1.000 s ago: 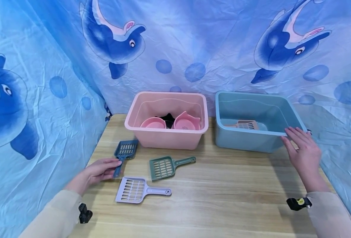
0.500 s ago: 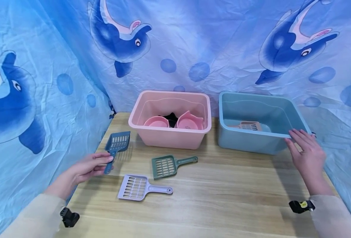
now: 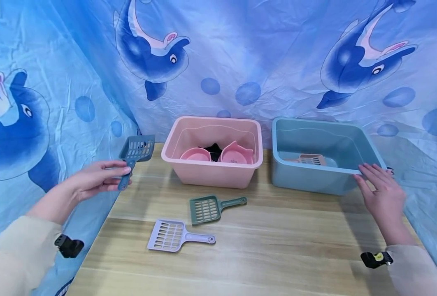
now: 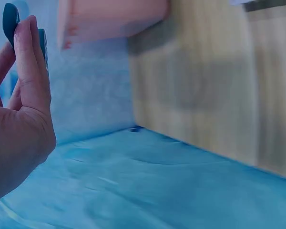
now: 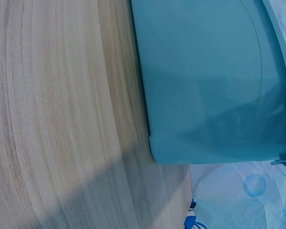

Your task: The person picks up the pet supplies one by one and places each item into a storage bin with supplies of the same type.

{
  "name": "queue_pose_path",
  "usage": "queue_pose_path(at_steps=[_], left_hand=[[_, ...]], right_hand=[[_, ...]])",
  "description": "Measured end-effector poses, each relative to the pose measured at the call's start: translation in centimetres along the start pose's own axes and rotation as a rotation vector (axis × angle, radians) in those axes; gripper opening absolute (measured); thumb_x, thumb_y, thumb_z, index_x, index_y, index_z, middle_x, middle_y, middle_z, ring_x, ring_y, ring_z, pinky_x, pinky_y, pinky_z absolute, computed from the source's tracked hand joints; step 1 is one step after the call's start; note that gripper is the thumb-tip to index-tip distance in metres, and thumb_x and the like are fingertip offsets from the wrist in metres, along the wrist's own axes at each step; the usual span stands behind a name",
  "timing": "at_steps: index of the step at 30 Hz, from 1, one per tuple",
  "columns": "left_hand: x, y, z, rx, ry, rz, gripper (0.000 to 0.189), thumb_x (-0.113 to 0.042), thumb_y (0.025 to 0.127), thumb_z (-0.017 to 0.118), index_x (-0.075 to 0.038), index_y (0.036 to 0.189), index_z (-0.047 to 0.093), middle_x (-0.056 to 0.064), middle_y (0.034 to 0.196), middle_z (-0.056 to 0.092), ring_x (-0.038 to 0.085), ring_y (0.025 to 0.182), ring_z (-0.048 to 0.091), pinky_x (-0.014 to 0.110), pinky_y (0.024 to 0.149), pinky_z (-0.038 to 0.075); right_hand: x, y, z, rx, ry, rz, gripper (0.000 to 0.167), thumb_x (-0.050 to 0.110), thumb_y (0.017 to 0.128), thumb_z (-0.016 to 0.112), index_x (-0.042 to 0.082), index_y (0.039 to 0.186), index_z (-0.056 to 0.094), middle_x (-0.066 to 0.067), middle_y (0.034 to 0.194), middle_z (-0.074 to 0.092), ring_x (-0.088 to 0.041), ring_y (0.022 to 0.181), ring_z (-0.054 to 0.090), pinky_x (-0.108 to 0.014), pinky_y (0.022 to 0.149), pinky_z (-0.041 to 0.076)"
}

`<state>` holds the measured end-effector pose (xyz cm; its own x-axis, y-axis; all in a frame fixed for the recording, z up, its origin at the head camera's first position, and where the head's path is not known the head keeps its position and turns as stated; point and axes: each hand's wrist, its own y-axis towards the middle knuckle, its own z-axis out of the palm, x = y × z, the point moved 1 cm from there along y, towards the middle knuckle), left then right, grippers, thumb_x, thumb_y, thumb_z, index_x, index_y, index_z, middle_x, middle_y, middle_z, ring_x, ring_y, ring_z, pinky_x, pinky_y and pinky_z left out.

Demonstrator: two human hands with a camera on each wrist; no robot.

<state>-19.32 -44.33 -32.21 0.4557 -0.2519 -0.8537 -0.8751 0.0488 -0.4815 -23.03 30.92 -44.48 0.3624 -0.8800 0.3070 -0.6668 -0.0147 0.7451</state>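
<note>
My left hand [image 3: 99, 179] holds a dark blue litter scoop [image 3: 135, 158] by its handle, lifted over the left edge of the table with the slotted head pointing up and away. In the left wrist view, part of the scoop handle [image 4: 10, 21] shows between the fingertips of the left hand [image 4: 31, 86]. At the right, my right hand [image 3: 383, 191] rests on the front right corner of the blue bin [image 3: 311, 179], fingers over the rim and thumb against its front. A pinkish litter scoop [image 3: 301, 159] lies inside that bin.
A green litter scoop [image 3: 231, 202] and a lavender one [image 3: 198, 238] lie on the wooden table [image 3: 277, 246]. Left of the blue bin, a pink bin [image 3: 215, 176] holds pink bowls [image 3: 237, 154] and a black item [image 3: 215, 151]. A dolphin-print cloth [image 3: 218, 49] hangs behind and at the left.
My left hand has lifted the dark blue scoop off the table and carried it up and to the left. The right hand has stayed on the bin's corner. The view has shifted slightly.
</note>
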Motion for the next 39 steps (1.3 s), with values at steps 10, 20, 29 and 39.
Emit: queue_pose_path(at_steps=[10, 20, 29, 39], left_hand=[[-8.7, 2.1, 5.3, 0.019, 0.171, 0.055, 0.078, -0.032, 0.106, 0.070, 0.000, 0.164, 0.030, -0.007, 0.098, 0.077, 0.008, 0.082, 0.072, 0.025, 0.076, 0.065], [-14.2, 5.9, 14.7, 0.163, 0.047, 0.103, 0.051, -0.019, 0.105, 0.071, -0.001, 0.148, 0.052, 0.007, 0.109, 0.075, 0.016, 0.086, 0.078, 0.029, 0.074, 0.066], [-17.5, 9.6, 24.5, 0.269, 0.014, 0.126, 0.034, -0.017, 0.103, 0.074, -0.005, 0.134, 0.064, 0.010, 0.117, 0.073, 0.019, 0.089, 0.075, 0.030, 0.074, 0.066], [-19.5, 13.0, 34.3, 0.330, -0.067, 0.106, 0.052, -0.013, 0.096, 0.082, -0.003, 0.143, 0.062, 0.014, 0.115, 0.075, 0.021, 0.095, 0.074, 0.027, 0.065, 0.065]], right_hand=[[-0.5, -0.4, -0.7, 0.032, -0.047, 0.027, 0.042, 0.032, 0.099, 0.079, 0.001, 0.127, 0.077, -0.023, 0.127, 0.073, -0.049, 0.125, 0.066, -0.041, 0.128, 0.032], [0.0, -0.1, -0.2, 0.061, -0.063, 0.018, 0.041, 0.021, 0.095, 0.083, 0.003, 0.131, 0.076, -0.021, 0.129, 0.073, -0.046, 0.128, 0.066, -0.043, 0.127, 0.035], [0.1, 0.1, -0.2, 0.047, -0.056, 0.023, 0.045, 0.013, 0.088, 0.086, 0.002, 0.130, 0.076, -0.022, 0.129, 0.073, -0.048, 0.126, 0.066, -0.040, 0.129, 0.030], [0.2, 0.0, 0.0, 0.014, -0.047, -0.001, 0.047, 0.003, 0.082, 0.089, 0.000, 0.127, 0.077, -0.023, 0.126, 0.074, -0.050, 0.122, 0.068, -0.041, 0.129, 0.032]])
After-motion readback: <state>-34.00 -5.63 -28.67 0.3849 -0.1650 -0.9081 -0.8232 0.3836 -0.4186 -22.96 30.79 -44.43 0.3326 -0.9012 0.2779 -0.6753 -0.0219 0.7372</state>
